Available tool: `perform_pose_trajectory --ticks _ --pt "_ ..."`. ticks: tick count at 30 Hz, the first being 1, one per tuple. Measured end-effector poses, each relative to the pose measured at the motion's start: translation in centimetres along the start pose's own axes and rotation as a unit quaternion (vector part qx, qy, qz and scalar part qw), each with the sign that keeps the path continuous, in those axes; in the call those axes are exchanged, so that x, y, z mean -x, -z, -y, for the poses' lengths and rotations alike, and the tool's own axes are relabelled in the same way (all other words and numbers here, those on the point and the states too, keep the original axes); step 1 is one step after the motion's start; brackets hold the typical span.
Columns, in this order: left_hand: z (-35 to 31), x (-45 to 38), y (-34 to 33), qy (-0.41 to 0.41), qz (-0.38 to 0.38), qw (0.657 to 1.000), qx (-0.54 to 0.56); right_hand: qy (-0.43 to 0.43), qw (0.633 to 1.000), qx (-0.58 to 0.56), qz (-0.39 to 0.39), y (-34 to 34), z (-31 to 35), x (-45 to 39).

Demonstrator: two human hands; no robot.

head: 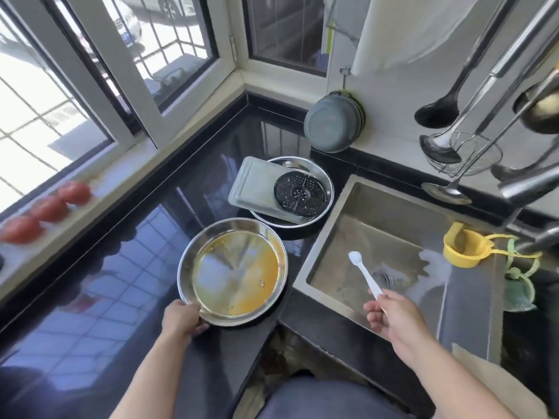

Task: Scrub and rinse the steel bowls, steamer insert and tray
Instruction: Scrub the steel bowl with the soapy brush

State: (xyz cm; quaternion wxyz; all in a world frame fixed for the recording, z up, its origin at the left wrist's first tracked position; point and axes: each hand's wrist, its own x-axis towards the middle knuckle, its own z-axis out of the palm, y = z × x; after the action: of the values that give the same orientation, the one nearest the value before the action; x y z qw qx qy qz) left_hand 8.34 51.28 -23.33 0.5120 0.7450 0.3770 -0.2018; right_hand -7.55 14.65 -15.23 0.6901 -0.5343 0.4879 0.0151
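1. Left hand [181,317] curled fingers over the near rim of a soiled steel bowl [233,272], apparently to steady it.
2. Right hand [393,316] pinched a white spoon [364,272] over the sink [329,234].
3. At twelve o'clock, the tray [257,186] and steamer insert [300,194] waited in a second bowl [328,204].

The near steel bowl [232,272] is polished metal, filmed inside with yellow-orange residue. The steamer insert [300,194] is matt black and perforated, and the tray [257,189] is dull grey. The countertop [127,267] is glossy black stone, the sink [378,234] brushed steel, and the spoon [364,273] smooth white plastic.
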Motion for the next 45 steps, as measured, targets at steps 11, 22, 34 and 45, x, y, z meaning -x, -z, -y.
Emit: perform_pose_trajectory --ticks 11,22,34,45 --pt "1.4 4.0 -1.7 -0.104 -0.093 0.987 0.078 0.003 0.999 -0.026 -0.022 2.3 -0.1 0.3" --pt "-4.0 12.9 -3.1 -0.267 -0.067 0.961 0.001 0.028 0.997 -0.062 -0.022 5.6 0.8 -0.3" --pt "-6.1 16.8 -22.3 -0.266 0.112 0.956 -0.054 0.09 0.989 0.057 -0.098 14.9 4.0 -0.1" --pt "-4.2 7.2 -36.1 -0.433 0.135 0.872 -0.185 0.156 0.932 0.303 -0.127 17.5 1.6 -14.9"
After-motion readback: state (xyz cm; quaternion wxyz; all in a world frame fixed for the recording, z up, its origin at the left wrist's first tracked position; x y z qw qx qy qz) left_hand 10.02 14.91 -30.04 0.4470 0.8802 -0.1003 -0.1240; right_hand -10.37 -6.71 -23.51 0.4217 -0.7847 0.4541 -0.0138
